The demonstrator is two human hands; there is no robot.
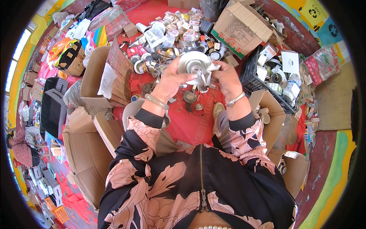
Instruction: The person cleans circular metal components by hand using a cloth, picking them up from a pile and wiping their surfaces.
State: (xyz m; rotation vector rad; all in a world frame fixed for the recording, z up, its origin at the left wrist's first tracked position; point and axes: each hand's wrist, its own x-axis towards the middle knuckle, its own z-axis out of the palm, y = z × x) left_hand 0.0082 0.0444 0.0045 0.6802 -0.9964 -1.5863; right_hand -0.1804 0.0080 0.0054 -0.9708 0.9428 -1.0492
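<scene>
Up in front of me I hold a round white lamp fitting with a ribbed middle; it looks like a recessed downlight. My left hand grips its left edge, the thumb laid across the lower side. On the right, my right hand has its fingers closed on a white part at the fitting's edge; whether that part is joined to it I cannot tell. Just beyond my hands lies a heap of loose lamp fittings and small boxes. A small dark round part rests on the red floor sheet below.
A black crate full of lamps and boxes stands at right, a large carton behind it. Open cartons flank me on the left, another open carton on the right. At far left another person bends among goods.
</scene>
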